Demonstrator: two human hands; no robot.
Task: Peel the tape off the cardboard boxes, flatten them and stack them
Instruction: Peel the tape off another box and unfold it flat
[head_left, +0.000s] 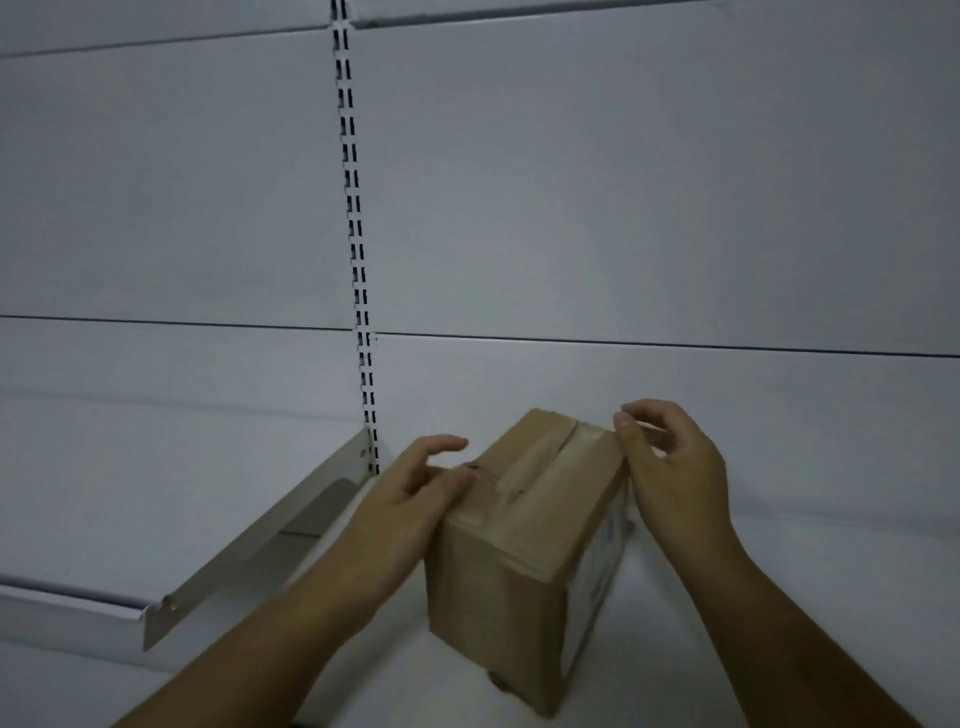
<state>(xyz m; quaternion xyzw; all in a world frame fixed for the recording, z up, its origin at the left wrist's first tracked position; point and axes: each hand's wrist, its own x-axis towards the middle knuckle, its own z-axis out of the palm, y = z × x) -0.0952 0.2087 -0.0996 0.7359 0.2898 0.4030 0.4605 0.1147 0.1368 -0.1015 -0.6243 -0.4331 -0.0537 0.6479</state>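
Now my left hand (410, 499) lies against the near-left top edge of the cardboard box (524, 551), fingers loosely curled and touching the tape (540, 462) at that end, gripping nothing; my right hand (670, 467) hovers at the far-right top corner, thumb and forefinger pinched together, though whether they hold a tape end I cannot tell; the box stands upright on the white shelf (779, 571), between my hands; a shelf bracket (249, 551) slants at the left, well apart; open shelf lies right of the box.
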